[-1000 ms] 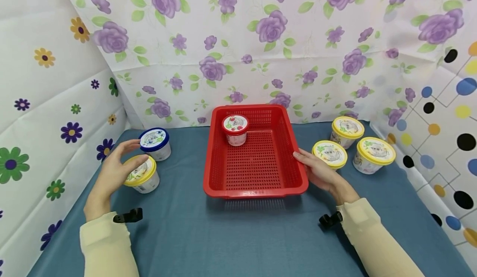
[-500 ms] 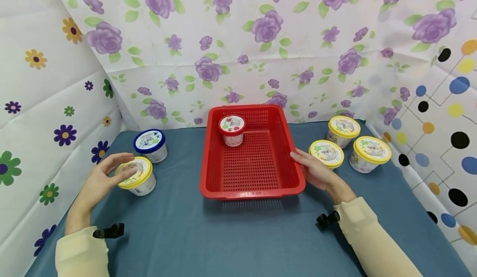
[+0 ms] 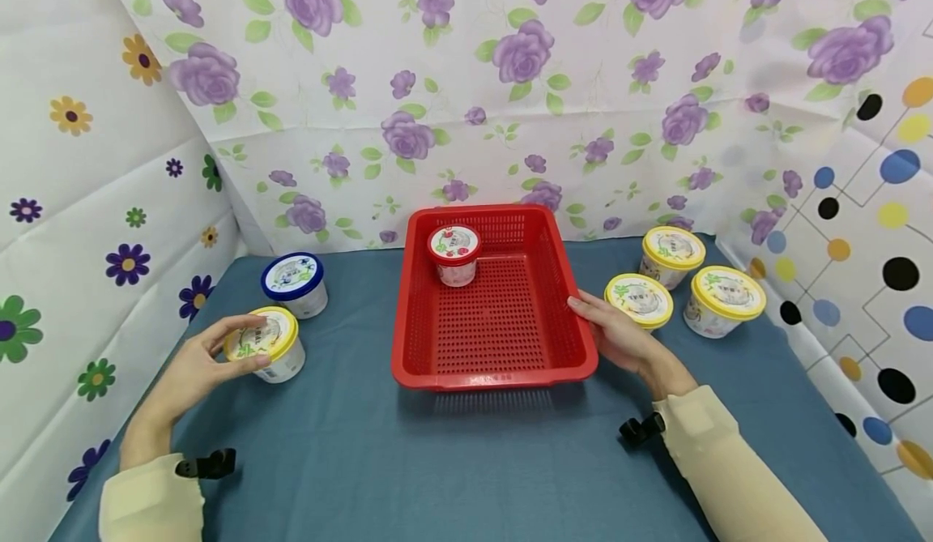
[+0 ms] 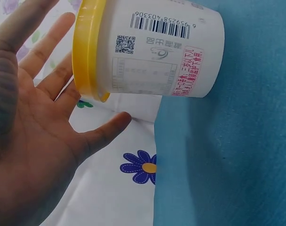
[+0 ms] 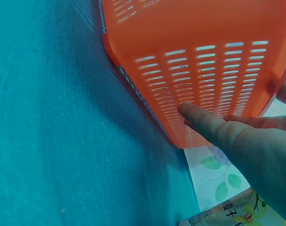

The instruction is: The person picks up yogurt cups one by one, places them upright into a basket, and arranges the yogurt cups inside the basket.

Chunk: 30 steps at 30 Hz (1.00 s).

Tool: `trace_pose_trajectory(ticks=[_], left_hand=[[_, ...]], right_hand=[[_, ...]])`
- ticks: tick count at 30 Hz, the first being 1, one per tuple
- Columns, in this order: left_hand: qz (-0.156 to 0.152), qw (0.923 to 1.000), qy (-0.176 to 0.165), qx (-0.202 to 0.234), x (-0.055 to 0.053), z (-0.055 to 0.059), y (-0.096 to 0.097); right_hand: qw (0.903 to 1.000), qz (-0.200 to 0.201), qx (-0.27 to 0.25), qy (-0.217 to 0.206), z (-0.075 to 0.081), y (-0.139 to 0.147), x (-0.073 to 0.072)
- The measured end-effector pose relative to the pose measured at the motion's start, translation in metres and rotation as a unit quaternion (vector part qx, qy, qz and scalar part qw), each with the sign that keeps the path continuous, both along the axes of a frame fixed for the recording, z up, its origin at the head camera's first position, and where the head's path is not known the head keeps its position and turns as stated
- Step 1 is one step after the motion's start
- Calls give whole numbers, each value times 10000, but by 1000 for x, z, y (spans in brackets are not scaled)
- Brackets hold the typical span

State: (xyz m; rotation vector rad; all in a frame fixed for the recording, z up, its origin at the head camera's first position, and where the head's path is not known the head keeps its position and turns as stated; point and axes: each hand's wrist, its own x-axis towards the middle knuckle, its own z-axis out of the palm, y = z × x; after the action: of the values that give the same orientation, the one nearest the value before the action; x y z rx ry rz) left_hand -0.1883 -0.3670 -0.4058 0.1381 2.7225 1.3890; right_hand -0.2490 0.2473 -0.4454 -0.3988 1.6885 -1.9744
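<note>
My left hand [image 3: 193, 372] reaches over a tub with a yellow lid [image 3: 280, 364]. Its fingers and thumb are spread around the lid without closing on it; the left wrist view shows the tub's barcode side [image 4: 154, 56] beside the open palm [image 4: 35, 136]. Right behind stands a tub with a dark blue lid [image 3: 293, 275]. At the right wall of a red plastic basket [image 3: 496, 380], my right hand [image 3: 627, 339] holds the rim, thumb on top and fingers [image 5: 213, 125] along the slotted outside. A red-lidded tub [image 3: 455, 254] sits inside, at the basket's back left.
Right of the basket stand three yellow-lidded tubs: one near my right hand [image 3: 640, 300], one behind it [image 3: 672, 254] and one farther right [image 3: 725, 303]. A blue cloth [image 3: 408, 477] covers the table. Patterned sheets [image 3: 466, 64] hang at the back and sides.
My left hand has drawn back from beside the blue-lidded tub and lowered around the near yellow-lidded tub. The view has shifted slightly. My right hand stays on the basket.
</note>
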Motion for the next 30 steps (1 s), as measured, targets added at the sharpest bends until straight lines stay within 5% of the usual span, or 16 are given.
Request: trace_pose_trajectory(ticks=[13,30], left_hand=[[-352,9987,284,-232,0,-4,2],[-351,9980,294,-429,-1,-3,4]], right_hand=[[10000,-24,64,-5,2,-1,1],[10000,2,23,19,2,0,1]])
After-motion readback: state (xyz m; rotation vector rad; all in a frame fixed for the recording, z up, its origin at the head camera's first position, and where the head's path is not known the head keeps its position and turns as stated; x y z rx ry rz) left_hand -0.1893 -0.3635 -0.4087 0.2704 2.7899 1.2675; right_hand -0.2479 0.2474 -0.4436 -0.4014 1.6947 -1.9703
